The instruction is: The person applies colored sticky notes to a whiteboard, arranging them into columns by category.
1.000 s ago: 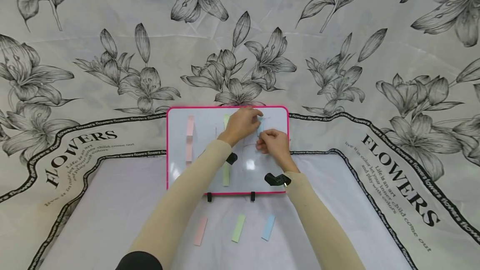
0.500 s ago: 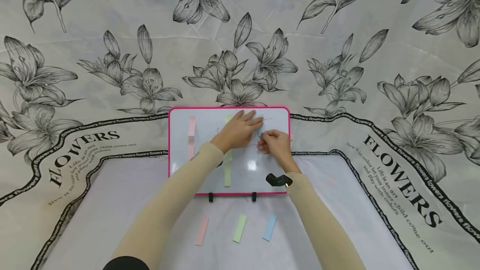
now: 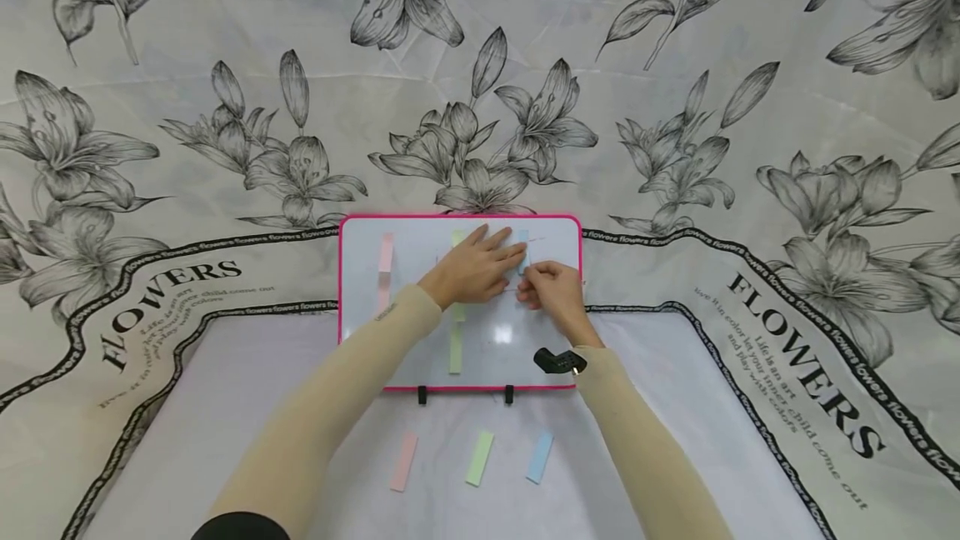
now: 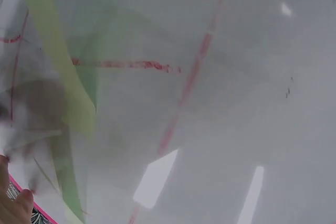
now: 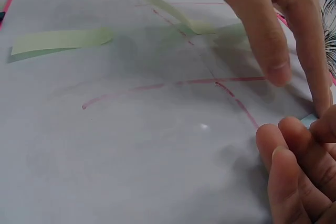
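A whiteboard (image 3: pixel 420 361) with a pink frame stands upright, marked with red lines. My left hand (image 3: pixel 472 271) lies with spread, nearly straight fingers over its upper middle, fingertips beside a blue paper strip (image 3: pixel 523 240). The thumb and curled fingers of my right hand (image 3: pixel 553 288) pinch that strip's lower end; a bit of the blue strip (image 5: pixel 308 120) shows between the hands in the right wrist view. Behind the left hand, green strips (image 3: pixel 455 350) form a column, partly covered. Pink strips (image 3: pixel 386 255) hang at the left. Two left fingers (image 4: pixel 19 207) reach into the left wrist view's corner.
On the white cloth before the board lie a loose pink strip (image 3: pixel 403 461), a loose green strip (image 3: pixel 480 458) and a loose blue strip (image 3: pixel 539 457). Two black feet (image 3: pixel 509 394) hold the board's lower edge. A flower-printed cloth (image 3: pixel 420 82) hangs behind.
The left hand has shifted slightly left and down, its fingers opening from a curled pose at the blue strip to a spread one. The right hand stays at the strip's lower end.
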Demonstrator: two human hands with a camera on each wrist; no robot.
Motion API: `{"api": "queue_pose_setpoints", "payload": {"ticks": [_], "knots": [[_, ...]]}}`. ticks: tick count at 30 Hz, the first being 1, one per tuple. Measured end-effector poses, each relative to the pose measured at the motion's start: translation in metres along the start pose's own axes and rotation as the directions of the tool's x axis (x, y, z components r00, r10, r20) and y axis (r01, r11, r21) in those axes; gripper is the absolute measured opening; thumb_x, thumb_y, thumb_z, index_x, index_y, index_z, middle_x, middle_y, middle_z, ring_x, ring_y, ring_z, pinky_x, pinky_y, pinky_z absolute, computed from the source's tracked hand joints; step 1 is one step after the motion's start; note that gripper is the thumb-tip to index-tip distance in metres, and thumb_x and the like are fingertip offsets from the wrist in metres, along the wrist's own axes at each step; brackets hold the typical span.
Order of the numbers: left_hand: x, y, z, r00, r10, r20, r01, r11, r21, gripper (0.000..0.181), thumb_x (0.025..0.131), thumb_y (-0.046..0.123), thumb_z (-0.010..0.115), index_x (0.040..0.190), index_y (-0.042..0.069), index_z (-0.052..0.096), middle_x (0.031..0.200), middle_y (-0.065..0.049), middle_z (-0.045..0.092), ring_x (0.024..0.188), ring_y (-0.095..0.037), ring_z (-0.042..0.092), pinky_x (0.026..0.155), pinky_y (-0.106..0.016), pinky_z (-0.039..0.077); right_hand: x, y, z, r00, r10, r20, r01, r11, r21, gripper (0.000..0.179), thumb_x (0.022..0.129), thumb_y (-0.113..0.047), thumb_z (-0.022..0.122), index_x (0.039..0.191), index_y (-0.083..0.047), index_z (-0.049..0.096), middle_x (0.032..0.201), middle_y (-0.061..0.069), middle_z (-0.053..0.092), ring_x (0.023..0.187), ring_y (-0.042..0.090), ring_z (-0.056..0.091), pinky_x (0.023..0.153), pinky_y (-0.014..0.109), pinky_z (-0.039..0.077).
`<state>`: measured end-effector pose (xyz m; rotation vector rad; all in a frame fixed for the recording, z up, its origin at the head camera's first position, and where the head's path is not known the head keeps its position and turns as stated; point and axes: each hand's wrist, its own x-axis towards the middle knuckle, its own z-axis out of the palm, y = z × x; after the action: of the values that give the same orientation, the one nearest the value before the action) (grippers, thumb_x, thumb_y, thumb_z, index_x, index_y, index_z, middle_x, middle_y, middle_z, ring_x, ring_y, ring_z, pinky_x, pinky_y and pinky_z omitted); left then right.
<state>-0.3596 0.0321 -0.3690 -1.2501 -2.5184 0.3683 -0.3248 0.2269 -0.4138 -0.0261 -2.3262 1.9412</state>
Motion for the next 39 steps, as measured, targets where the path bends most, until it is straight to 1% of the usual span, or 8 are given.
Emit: {"api": "queue_pose_setpoints", "payload": {"ticks": [6, 10, 14, 18, 23, 30, 34, 39], "knots": [[0.005, -0.002, -0.003, 0.999, -0.029, -0.024, 0.03, 1.0, 0.006, 0.062, 0.107, 0.045, 0.045, 0.162, 0.019, 0.032, 0.168, 0.006, 0.03, 0.16, -0.027, 0.015, 0.129, -0.054, 0.011, 0.002, -0.001, 0.0, 1.0, -0.002, -0.007, 0.002, 1.0, -0.028, 0.025, 0.1, -0.019, 0.061, 0.11, 0.003, 0.068, 0.074, 0.0, 0.074, 0.061, 0.008, 0.072, 0.054, 0.025, 0.058], [0.007, 0.0, -0.003, 0.999, -0.049, 0.003, 0.049, 0.999, -0.009, 0.064, 0.108, 0.046, 0.041, 0.164, 0.02, 0.027, 0.17, 0.006, 0.024, 0.161, -0.028, 0.01, 0.129, -0.055, 0.009, 0.0, -0.002, 0.001, 1.0, 0.012, 0.001, -0.012, 0.999, -0.031, 0.025, 0.101, -0.019, 0.06, 0.11, 0.003, 0.068, 0.075, 0.0, 0.074, 0.061, 0.008, 0.072, 0.054, 0.025, 0.058], [0.003, 0.002, -0.004, 0.999, -0.033, 0.015, 0.033, 0.999, -0.013, 0.059, 0.109, 0.044, 0.04, 0.162, 0.022, 0.033, 0.168, 0.008, 0.03, 0.16, -0.027, 0.015, 0.129, -0.053, 0.012, 0.0, -0.002, 0.002, 1.0, 0.009, 0.013, -0.009, 1.0, -0.023, 0.028, 0.102, -0.019, 0.06, 0.113, 0.005, 0.068, 0.079, 0.005, 0.076, 0.062, 0.009, 0.073, 0.054, 0.024, 0.058], [-0.001, 0.004, -0.009, 1.0, -0.013, 0.009, 0.014, 0.999, -0.048, 0.058, 0.107, 0.045, 0.044, 0.159, 0.02, 0.04, 0.165, 0.006, 0.038, 0.159, -0.027, 0.02, 0.129, -0.053, 0.013, 0.0, -0.002, 0.002, 1.0, 0.011, 0.01, -0.01, 1.0, -0.027, 0.028, 0.101, -0.019, 0.06, 0.114, 0.004, 0.068, 0.082, 0.009, 0.077, 0.064, 0.011, 0.074, 0.055, 0.026, 0.059], [-0.01, 0.014, -0.01, 1.0, -0.018, 0.024, 0.021, 0.989, -0.147, 0.075, 0.101, 0.064, 0.045, 0.161, 0.018, 0.037, 0.167, 0.001, 0.035, 0.159, -0.028, 0.019, 0.128, -0.055, 0.014, -0.007, -0.001, -0.002, 1.0, -0.018, 0.013, 0.019, 0.998, -0.065, 0.025, 0.101, -0.021, 0.059, 0.111, 0.001, 0.068, 0.081, 0.005, 0.077, 0.063, 0.01, 0.073, 0.054, 0.026, 0.059], [-0.044, 0.033, 0.003, 0.997, -0.067, 0.026, 0.072, 0.969, -0.237, 0.091, 0.093, 0.081, 0.042, 0.163, 0.024, 0.031, 0.169, 0.005, 0.03, 0.161, -0.023, 0.012, 0.129, -0.053, 0.011, -0.037, 0.001, -0.018, 0.997, -0.054, 0.052, 0.063, 0.98, -0.187, 0.031, 0.104, -0.026, 0.061, 0.119, 0.0, 0.067, 0.094, 0.015, 0.078, 0.075, 0.016, 0.076, 0.062, 0.03, 0.062], [-0.076, 0.056, 0.016, 0.996, -0.089, -0.024, 0.077, 0.944, -0.321, 0.09, 0.092, 0.079, 0.048, 0.163, 0.025, 0.033, 0.167, 0.003, 0.036, 0.16, -0.025, 0.015, 0.128, -0.055, 0.014, -0.066, 0.01, -0.027, 0.994, -0.023, 0.105, 0.041, 0.984, -0.172, 0.037, 0.104, -0.028, 0.062, 0.123, 0.003, 0.065, 0.098, 0.016, 0.077, 0.083, 0.018, 0.076, 0.069, 0.031, 0.062], [-0.118, 0.092, 0.033, 0.987, -0.122, -0.107, 0.063, 0.895, -0.442, 0.087, 0.093, 0.075, 0.051, 0.16, 0.022, 0.038, 0.162, -0.002, 0.045, 0.158, -0.031, 0.024, 0.126, -0.059, 0.02, -0.111, 0.02, -0.033, 0.98, 0.013, 0.198, 0.025, 0.982, -0.185, 0.039, 0.104, -0.029, 0.063, 0.125, 0.005, 0.065, 0.107, 0.018, 0.076, 0.095, 0.024, 0.075, 0.077, 0.034, 0.062]]}}
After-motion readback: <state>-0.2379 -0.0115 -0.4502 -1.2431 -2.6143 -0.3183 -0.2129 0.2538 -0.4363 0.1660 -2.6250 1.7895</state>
